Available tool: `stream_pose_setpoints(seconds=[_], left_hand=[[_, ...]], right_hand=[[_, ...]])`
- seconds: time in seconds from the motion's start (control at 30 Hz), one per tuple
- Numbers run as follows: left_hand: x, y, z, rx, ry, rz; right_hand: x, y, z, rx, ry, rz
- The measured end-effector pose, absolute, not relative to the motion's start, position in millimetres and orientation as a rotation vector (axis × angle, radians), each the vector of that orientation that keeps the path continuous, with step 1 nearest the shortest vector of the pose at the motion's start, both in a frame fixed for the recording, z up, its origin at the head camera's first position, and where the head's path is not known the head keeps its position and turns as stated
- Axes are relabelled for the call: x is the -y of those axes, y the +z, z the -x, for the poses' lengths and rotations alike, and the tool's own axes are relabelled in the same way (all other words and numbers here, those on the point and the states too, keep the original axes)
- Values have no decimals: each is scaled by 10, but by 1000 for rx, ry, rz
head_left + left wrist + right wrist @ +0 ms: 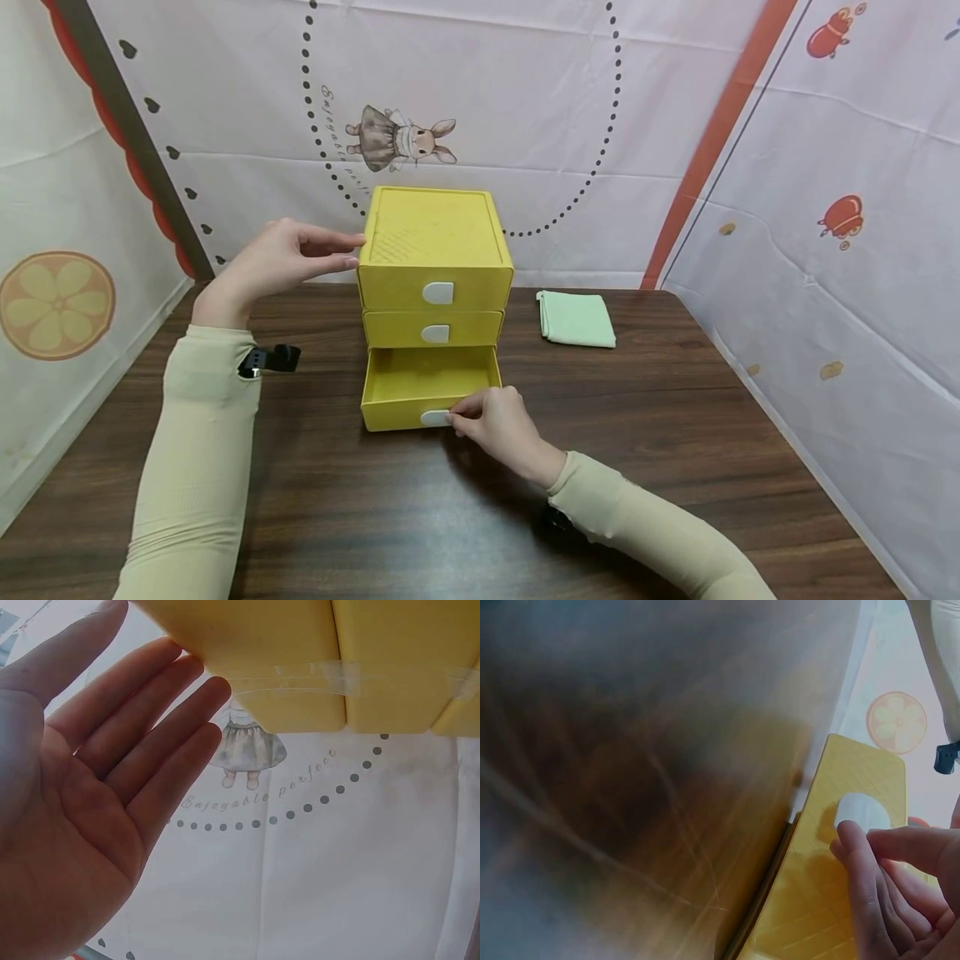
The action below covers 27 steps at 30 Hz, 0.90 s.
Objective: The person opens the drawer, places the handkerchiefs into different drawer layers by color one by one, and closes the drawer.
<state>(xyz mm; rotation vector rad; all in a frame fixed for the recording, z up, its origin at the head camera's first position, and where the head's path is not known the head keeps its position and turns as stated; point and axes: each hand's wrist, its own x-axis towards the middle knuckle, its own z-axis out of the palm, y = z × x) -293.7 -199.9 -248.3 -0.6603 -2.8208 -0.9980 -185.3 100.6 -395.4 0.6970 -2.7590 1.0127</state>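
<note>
A yellow three-drawer box (435, 229) stands on the table, each drawer with a white tab handle. Its bottom drawer (420, 375) is pulled out and bare inside; the upper two are closed. My right hand (501, 427) pinches the white handle (861, 810) of that bottom drawer between thumb and fingers, at the handle's right end. With fingers straight, my left hand (281, 262) touches the box's upper left side. In the left wrist view the fingertips (217, 690) lie right at the yellow wall, palm facing the camera.
A folded light green cloth (577, 318) lies on the dark wood table (360, 517) right of the box. Printed white curtains (555, 108) hang behind the table and along both sides. A dark band sits at each wrist.
</note>
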Motion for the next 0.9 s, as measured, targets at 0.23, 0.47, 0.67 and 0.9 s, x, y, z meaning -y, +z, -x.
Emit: stream_pose_setpoints(seconds=[0.23,0.47,0.67,0.9], left_hand=[[2003,-2481,2933,2818,-985,662],[2003,-2491,2934,2820,-986,654],[2003,-2489,2936,2821,-992,657],[1999,-2489,2934,2818,-974,656]], right_hand=[[-1004,-3941,1822,2761,999,-715],[-1000,-3934,1790,2760,978,-725],[-1009,-3916,1751,2765,1001,-741],[-1030,-3918,1677,2778,1041,-753]])
